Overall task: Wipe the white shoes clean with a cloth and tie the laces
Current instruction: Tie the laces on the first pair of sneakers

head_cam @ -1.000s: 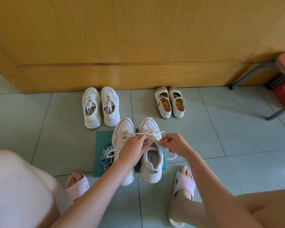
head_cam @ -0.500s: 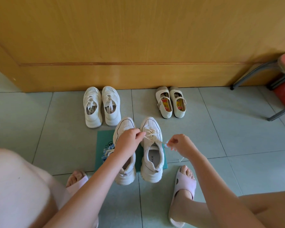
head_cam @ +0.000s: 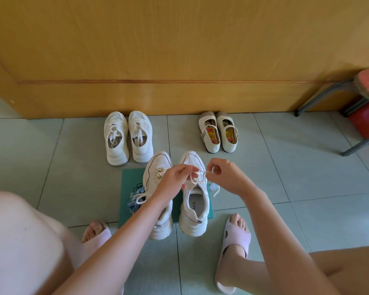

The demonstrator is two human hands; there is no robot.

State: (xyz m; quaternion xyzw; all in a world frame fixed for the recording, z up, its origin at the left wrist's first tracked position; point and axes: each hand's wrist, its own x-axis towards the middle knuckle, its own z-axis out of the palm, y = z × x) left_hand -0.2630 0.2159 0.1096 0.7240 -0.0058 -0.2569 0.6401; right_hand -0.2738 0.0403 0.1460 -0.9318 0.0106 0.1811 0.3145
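Head cam: the left-hand grip [head_cam: 175, 179] is closed, fingertips pinching a loop of the cream lace [head_cam: 197, 176] over the tongue of the white sneaker [head_cam: 195, 201] on the person's right. The right-hand grip [head_cam: 224, 177] is curled in, pinching the other strand just beside it. Both sneakers sit on a green card [head_cam: 132, 182] on the tiled floor, with a blue-and-white cloth [head_cam: 134, 199] against the other sneaker [head_cam: 156, 167].

Open tile floor [head_cam: 307, 184] R of the near pair: easy way in. L side is tighter: a blue-white cloth [head_cam: 133, 206], prob. bunched, lies against the left sneaker [head_cam: 158, 165] on the green mat [head_cam: 132, 179]. Left hand [head_cam: 175, 179] & right hand [head_cam: 224, 175] pinch the laces [head_cam: 197, 174], blocking the right sneaker [head_cam: 195, 209] from above. Ahead, a 2nd white pair [head_cam: 128, 137] & strap shoes [head_cam: 218, 133] stand apart, bare floor btw them. Left slipper [head_cam: 98, 235] & right slipper [head_cam: 237, 239] flank the heels; stool legs [head_cam: 320, 96] far R.
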